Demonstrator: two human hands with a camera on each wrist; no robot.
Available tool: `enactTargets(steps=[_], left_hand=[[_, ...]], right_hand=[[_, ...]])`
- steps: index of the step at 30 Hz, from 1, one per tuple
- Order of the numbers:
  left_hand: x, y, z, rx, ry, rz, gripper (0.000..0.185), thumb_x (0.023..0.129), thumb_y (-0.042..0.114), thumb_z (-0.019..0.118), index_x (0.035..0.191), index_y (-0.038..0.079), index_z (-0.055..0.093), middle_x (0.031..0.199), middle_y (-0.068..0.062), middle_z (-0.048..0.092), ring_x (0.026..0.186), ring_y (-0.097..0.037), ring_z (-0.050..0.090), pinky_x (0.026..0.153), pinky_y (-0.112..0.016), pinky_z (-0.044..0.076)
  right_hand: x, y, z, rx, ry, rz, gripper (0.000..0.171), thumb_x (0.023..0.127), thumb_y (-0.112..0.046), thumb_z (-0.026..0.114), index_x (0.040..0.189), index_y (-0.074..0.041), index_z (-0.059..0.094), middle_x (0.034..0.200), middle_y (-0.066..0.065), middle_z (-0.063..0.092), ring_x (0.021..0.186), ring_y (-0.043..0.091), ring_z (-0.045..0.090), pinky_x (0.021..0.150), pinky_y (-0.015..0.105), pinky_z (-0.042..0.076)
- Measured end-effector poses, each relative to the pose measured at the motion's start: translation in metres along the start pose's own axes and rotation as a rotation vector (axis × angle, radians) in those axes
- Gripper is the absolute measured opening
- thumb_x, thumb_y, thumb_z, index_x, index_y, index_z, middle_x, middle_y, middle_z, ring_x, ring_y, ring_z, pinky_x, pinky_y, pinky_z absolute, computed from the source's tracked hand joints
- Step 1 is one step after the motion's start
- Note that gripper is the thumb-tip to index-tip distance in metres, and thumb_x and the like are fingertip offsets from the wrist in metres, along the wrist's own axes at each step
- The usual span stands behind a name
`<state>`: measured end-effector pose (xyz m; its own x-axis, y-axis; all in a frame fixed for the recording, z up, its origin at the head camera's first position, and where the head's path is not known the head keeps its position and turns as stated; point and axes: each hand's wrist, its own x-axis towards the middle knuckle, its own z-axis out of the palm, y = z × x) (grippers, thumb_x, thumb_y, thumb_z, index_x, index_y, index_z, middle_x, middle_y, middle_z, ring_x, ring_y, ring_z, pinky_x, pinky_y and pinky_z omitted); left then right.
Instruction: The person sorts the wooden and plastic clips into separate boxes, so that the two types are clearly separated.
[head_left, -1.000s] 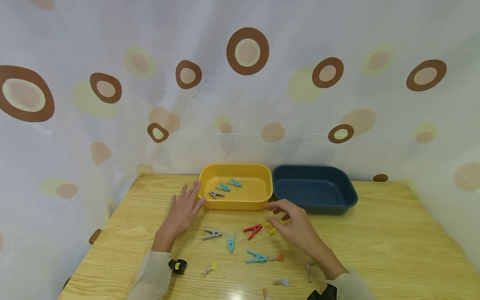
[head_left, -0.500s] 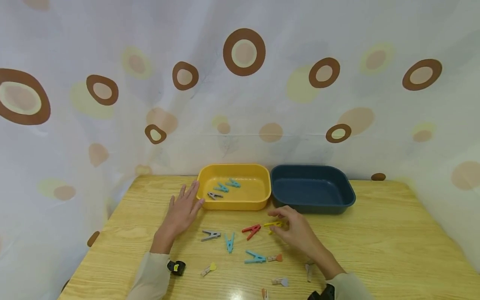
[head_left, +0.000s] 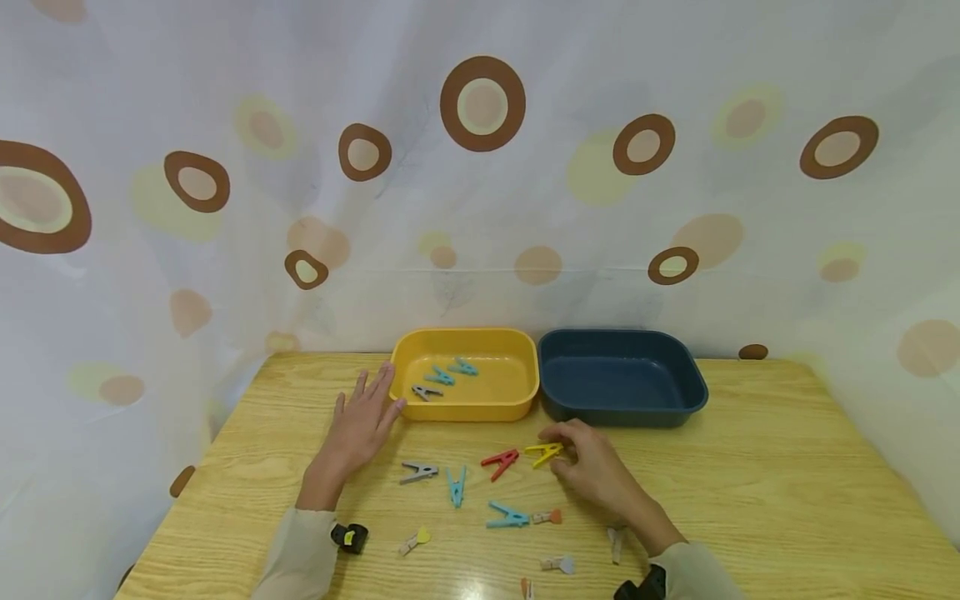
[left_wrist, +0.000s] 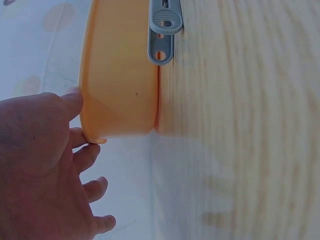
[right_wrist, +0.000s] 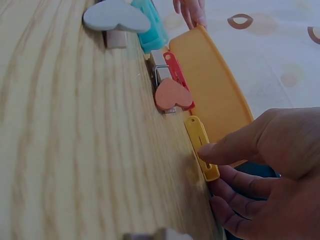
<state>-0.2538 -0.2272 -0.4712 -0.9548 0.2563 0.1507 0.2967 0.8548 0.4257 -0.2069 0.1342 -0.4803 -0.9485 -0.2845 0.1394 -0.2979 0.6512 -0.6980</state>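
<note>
The right hand pinches a yellow plastic clothespin that lies on the wooden table just in front of the yellow tray and the dark blue tray; in the right wrist view the thumb sits on top of the clothespin and the other fingers curl in from below its handle end. The left hand rests flat on the table with its fingers straight, the fingertips touching the near left corner of the yellow tray and gripping nothing. The clothespin is probably light and stiff, with smooth plastic that could slip, and its spring would open the jaws if the handle ends are squeezed, so a hold across the flat sides near the middle seems safest. A red clothespin lies just beside it, with grey and teal ones farther left. Three more clothespins lie inside the yellow tray.
</note>
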Motion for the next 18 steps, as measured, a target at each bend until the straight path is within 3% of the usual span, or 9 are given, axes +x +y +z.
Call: enactTargets(steps=[18], left_hand=[[-0.0009,0.0,0.0011,0.024,0.013,-0.002,0.066,0.112,0.041,0.038,0.165,0.006,0.018,0.169,-0.012,0.02,0.155,-0.043,0.008,0.114,-0.076,0.007]], right_hand=[[0.0002,0.0026,0.0021,-0.074,0.031,0.026,0.022,0.082,0.003,0.083,0.099,-0.008,0.076,0.09,-0.002,0.067,0.082,0.013,0.061,0.074,0.031,0.054]])
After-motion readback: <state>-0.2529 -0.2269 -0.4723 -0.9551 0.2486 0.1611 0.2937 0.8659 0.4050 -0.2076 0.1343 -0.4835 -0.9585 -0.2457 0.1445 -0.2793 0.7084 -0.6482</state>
